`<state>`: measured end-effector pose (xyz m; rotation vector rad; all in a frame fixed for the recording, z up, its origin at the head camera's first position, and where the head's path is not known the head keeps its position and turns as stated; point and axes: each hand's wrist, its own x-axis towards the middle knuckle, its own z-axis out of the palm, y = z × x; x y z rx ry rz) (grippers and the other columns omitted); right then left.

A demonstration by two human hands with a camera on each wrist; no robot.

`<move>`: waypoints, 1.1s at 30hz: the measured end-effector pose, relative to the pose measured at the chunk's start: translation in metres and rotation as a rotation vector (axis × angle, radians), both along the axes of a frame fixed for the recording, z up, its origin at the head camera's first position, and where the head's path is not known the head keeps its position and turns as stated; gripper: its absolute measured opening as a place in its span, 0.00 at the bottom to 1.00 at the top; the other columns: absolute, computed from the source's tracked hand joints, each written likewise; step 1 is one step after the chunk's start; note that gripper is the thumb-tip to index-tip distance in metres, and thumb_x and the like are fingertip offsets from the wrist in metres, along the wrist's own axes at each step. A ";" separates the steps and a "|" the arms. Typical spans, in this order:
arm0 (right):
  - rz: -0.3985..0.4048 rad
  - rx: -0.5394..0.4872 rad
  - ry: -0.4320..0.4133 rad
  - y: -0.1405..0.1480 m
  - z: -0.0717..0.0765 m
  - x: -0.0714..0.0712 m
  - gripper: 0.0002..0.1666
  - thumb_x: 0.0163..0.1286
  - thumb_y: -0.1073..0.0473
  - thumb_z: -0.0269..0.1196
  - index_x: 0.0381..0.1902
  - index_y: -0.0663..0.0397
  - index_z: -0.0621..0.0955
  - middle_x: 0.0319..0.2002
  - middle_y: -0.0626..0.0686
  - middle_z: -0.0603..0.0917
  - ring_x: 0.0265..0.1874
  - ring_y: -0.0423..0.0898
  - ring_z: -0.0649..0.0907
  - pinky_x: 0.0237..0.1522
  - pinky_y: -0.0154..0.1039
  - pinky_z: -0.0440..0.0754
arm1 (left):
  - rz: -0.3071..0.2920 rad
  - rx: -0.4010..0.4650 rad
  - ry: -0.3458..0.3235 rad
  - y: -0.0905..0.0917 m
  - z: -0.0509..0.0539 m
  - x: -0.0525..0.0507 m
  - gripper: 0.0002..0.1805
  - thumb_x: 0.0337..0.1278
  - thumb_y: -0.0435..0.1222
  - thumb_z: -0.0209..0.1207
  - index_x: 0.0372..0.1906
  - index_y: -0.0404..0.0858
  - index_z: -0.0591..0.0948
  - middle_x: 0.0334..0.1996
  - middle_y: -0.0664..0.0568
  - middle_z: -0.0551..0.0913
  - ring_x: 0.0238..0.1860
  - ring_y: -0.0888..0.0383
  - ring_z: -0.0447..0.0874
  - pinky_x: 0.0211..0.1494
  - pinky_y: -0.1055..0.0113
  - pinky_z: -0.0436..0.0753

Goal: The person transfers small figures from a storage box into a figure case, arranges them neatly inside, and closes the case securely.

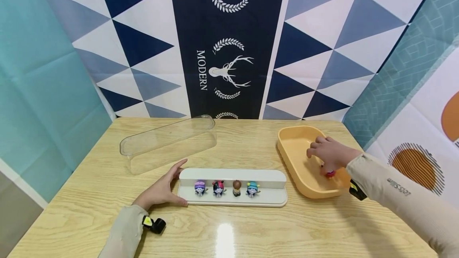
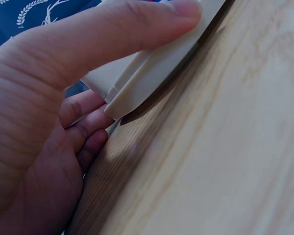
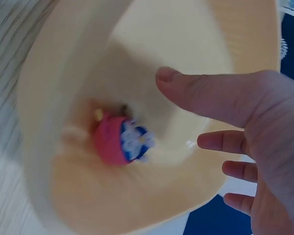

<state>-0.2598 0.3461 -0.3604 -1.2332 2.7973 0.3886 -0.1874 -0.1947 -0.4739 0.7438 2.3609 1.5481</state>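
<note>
A white stepped display base lies lengthwise on the table, with several small figurines standing in a row on its lower step. My left hand grips the base's left end, the thumb along the front edge and the fingers behind. Over the yellow tray on the right hovers my right hand, thumb and fingers apart, holding nothing. Below it a figurine with a red hat lies tipped on the tray floor; in the head view the hand partly hides it.
A clear plastic cover sits at the back left of the table. Patterned cloth hangs behind the table's far edge. On the base stand a purple-hatted figurine, a red-and-black one, a brown-haired one and a teal-hatted one.
</note>
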 end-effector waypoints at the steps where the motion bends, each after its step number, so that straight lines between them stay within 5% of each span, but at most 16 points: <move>1: 0.002 0.009 -0.002 0.002 -0.001 -0.001 0.26 0.41 0.52 0.78 0.39 0.45 0.80 0.37 0.47 0.77 0.40 0.52 0.71 0.39 0.49 0.70 | -0.001 0.001 -0.001 0.000 0.000 0.000 0.71 0.35 0.36 0.82 0.80 0.39 0.44 0.62 0.43 0.71 0.59 0.54 0.73 0.64 0.74 0.63; 12: 0.016 0.091 -0.012 0.013 -0.009 -0.002 0.27 0.40 0.53 0.81 0.37 0.45 0.79 0.33 0.43 0.78 0.35 0.49 0.68 0.37 0.45 0.65 | 0.006 -0.001 0.001 -0.001 -0.003 0.000 0.71 0.35 0.36 0.82 0.80 0.41 0.44 0.62 0.43 0.71 0.59 0.55 0.73 0.64 0.74 0.63; 25: -0.099 0.082 -0.082 0.015 -0.014 0.004 0.23 0.40 0.59 0.82 0.30 0.41 0.79 0.29 0.49 0.70 0.31 0.50 0.67 0.37 0.43 0.66 | 0.012 -0.013 0.009 0.000 -0.003 0.000 0.71 0.34 0.36 0.82 0.80 0.41 0.45 0.62 0.44 0.71 0.59 0.54 0.73 0.65 0.73 0.63; 33: -0.088 0.098 -0.073 0.016 -0.016 0.003 0.22 0.42 0.59 0.81 0.31 0.42 0.79 0.28 0.48 0.71 0.31 0.49 0.68 0.36 0.43 0.67 | -0.003 -0.002 0.022 0.000 -0.004 0.000 0.71 0.35 0.36 0.82 0.80 0.38 0.44 0.61 0.43 0.72 0.58 0.57 0.73 0.64 0.76 0.63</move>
